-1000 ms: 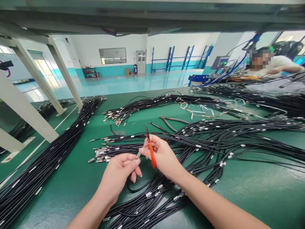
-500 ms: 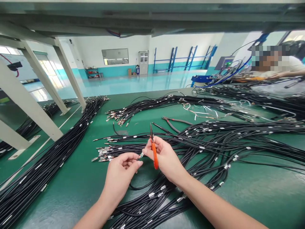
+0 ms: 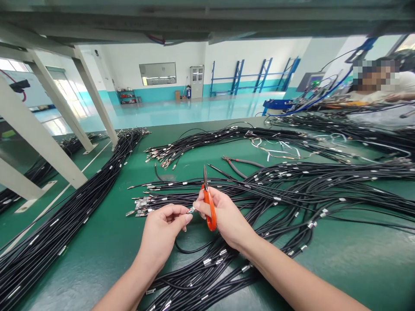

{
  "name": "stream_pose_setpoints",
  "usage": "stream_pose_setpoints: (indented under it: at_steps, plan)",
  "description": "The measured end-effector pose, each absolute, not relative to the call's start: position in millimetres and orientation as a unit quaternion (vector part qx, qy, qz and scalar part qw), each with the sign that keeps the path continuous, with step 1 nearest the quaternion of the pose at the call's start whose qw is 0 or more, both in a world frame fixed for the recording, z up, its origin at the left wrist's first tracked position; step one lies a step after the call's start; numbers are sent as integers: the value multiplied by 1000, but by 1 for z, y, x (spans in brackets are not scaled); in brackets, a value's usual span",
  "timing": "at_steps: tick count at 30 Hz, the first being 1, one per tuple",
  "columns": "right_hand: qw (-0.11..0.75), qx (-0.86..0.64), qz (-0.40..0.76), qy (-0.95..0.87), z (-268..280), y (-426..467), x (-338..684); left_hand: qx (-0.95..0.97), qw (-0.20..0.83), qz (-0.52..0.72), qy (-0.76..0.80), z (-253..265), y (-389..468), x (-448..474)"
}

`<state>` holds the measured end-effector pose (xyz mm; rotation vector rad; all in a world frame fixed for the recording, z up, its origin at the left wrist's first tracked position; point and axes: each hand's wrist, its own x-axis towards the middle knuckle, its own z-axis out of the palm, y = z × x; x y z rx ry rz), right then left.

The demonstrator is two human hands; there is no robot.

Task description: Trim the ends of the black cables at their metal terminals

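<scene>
My left hand (image 3: 162,231) pinches the end of a black cable, where a small metal connector (image 3: 191,210) with coloured wires shows between thumb and forefinger. My right hand (image 3: 229,218) has a pair of orange-handled scissors (image 3: 212,218) in its grip, with the dark blades pointing up and away from me. Its thumb and forefinger tips also touch the connector from the right. Under and behind both hands lies a bundle of black cables (image 3: 191,200), with metal connectors on their left ends and white labels along them.
Grey-handled cutting pliers (image 3: 241,163) lie behind the cables. Another cable bundle (image 3: 210,141) stretches across the back, beside white strips (image 3: 275,152). A long bundle (image 3: 97,190) runs along the left near slanted posts (image 3: 94,95). A co-worker (image 3: 402,86) sits at the right.
The orange scissors handles have turned slightly, showing more of the loop. Both hands stay together at the connector, and the whole view has shifted a little.
</scene>
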<state>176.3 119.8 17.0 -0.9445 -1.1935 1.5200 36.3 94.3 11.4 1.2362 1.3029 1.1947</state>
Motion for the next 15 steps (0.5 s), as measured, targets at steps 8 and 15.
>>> stream_pose_setpoints:
  at_steps: [8, 15]
  plan:
    - [484, -374, 466, -640, 18, 120, 180, 504, 491, 471, 531, 11, 95, 35]
    - [459, -391, 401, -690, 22, 124, 181, 539, 538, 433, 482, 14, 93, 38]
